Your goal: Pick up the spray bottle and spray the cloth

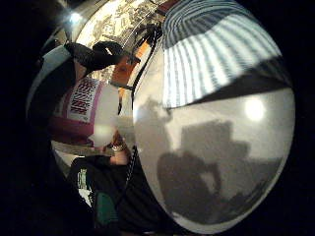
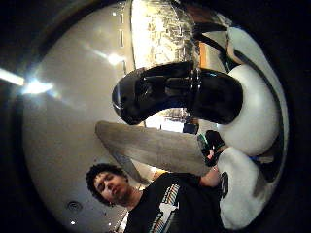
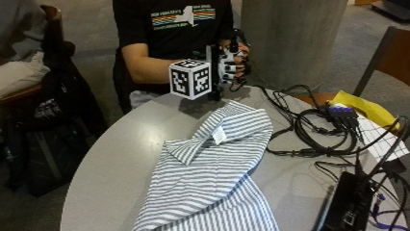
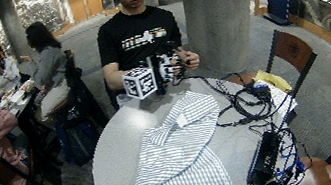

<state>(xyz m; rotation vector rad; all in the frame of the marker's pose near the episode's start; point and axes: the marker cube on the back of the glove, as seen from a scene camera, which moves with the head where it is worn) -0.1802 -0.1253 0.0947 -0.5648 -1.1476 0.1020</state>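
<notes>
**Bottle held above the table edge**

While the striped shirt (image 3: 214, 178) lies spread on the round table (image 3: 121, 159), the gloved right hand (image 3: 229, 65) grips the spray bottle (image 1: 91, 110), raised near the person's chest, beyond the shirt's collar.

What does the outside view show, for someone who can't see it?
A person's gloved right hand is raised above the far edge of a round grey table. A blue-and-white striped shirt lies spread across the table, with black cables beside it.

Black cables (image 3: 320, 130) lie in loops on the round grey bench (image 3: 121, 159), near a yellow paper (image 3: 362, 107).
</notes>
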